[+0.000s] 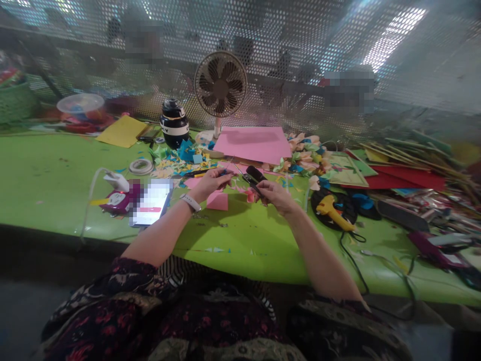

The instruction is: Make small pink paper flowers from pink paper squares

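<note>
My right hand (pixel 273 194) is closed around dark-handled scissors (pixel 247 177), whose thin blades point up and to the left. Close by on the left, my left hand (pixel 211 182) is closed in a pinch, a white band round its wrist; whatever small thing sits at its fingertips is too fine to make out. Below the hands lies a small pink paper square (pixel 217 201). Between the hands, a pink paper scrap (pixel 249 195) rests on the green table (pixel 240 250). A black oblong object (pixel 256 173) lies just behind the scissors.
Pink sheets (pixel 253 143) lie before a fan (pixel 220 85). Paper scraps surround a dark jug (pixel 175 125). At left are a lit phone (pixel 152 200), a purple power socket (pixel 117 200) and a tape roll (pixel 141 166); at right, a yellow glue gun (pixel 333 212) with a trailing cord.
</note>
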`<move>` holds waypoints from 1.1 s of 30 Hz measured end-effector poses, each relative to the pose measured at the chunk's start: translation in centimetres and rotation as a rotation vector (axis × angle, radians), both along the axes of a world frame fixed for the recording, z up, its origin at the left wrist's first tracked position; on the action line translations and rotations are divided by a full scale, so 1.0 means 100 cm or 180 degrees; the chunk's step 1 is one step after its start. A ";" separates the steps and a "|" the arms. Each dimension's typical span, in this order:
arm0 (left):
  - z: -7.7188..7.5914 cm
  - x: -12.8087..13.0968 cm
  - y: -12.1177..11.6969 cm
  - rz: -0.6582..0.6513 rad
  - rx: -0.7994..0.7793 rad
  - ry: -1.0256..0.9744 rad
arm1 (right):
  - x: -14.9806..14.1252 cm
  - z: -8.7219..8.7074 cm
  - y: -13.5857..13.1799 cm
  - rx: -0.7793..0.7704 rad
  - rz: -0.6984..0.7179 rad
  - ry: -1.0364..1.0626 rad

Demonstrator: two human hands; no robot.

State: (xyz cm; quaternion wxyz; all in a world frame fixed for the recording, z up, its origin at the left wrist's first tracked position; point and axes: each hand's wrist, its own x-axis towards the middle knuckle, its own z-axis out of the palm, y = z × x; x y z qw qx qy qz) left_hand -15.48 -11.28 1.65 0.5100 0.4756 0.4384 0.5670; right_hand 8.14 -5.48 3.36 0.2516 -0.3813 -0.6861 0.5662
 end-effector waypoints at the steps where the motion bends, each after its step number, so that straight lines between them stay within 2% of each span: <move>1: 0.000 0.000 0.000 0.0003 0.0001 -0.0006 | 0.000 0.000 0.000 -0.0004 0.0002 0.0002; 20: 0.002 0.000 0.000 0.0056 -0.0036 -0.0075 | 0.000 0.000 0.000 0.0118 -0.0124 0.0009; 24: 0.001 -0.004 0.002 0.0045 0.0061 -0.0313 | -0.001 0.000 -0.002 0.0182 0.0023 -0.0411; 28: 0.003 -0.004 0.001 0.0134 0.0130 -0.0407 | -0.005 0.002 -0.013 0.0906 0.0114 -0.1185; 31: 0.005 -0.002 -0.001 0.0057 0.0226 -0.0303 | -0.009 0.004 -0.021 0.1585 0.0178 -0.1582; 33: 0.007 -0.001 -0.003 -0.0038 0.0286 -0.0178 | -0.010 0.004 -0.024 0.1821 0.0201 -0.1859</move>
